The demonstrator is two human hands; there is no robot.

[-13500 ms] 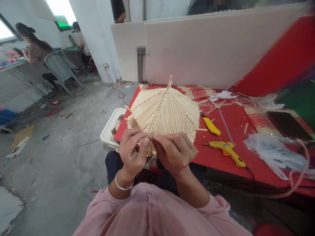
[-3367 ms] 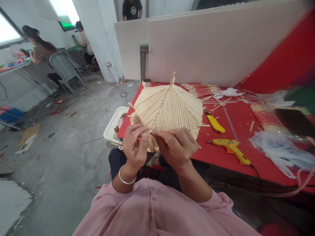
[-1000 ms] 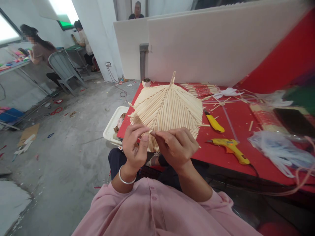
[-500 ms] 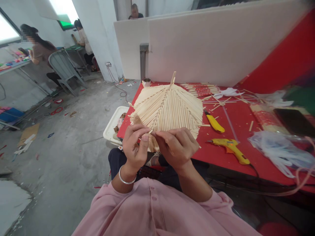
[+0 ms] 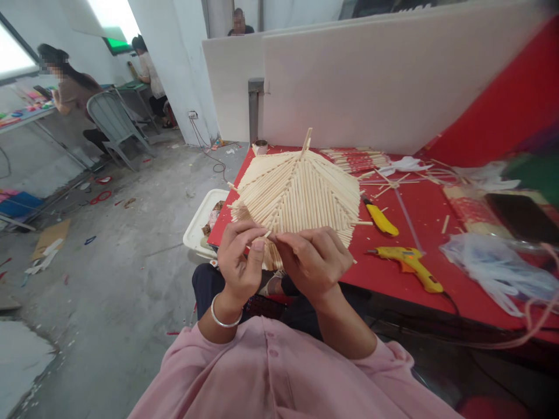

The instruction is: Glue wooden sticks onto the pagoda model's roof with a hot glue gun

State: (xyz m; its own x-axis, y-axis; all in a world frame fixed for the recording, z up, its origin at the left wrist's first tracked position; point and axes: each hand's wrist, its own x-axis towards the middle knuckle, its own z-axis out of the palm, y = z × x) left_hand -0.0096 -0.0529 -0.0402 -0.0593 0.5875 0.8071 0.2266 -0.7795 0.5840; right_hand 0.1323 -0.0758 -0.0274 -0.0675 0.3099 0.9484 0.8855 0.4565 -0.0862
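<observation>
A small pale wooden stick piece (image 5: 268,234) shows between my two hands, mostly hidden by the fingers. My left hand (image 5: 242,259), with a silver bangle at the wrist, pinches it between thumb and fingers. My right hand (image 5: 312,256) has its fingers closed around its other end. Just beyond both hands, a pointed, roof-like piece made of many wooden sticks (image 5: 305,201) rests on the red table (image 5: 375,273), with longer sticks standing up at its peak. To its right lie a yellow cutter (image 5: 382,219) and a yellow glue gun (image 5: 413,265).
Loose sticks (image 5: 358,158), a clear plastic bag (image 5: 502,267) and a dark phone (image 5: 522,215) lie on the table. A white tray (image 5: 194,233) is beside its left edge. White boards (image 5: 371,81) stand behind. Other people sit in the background.
</observation>
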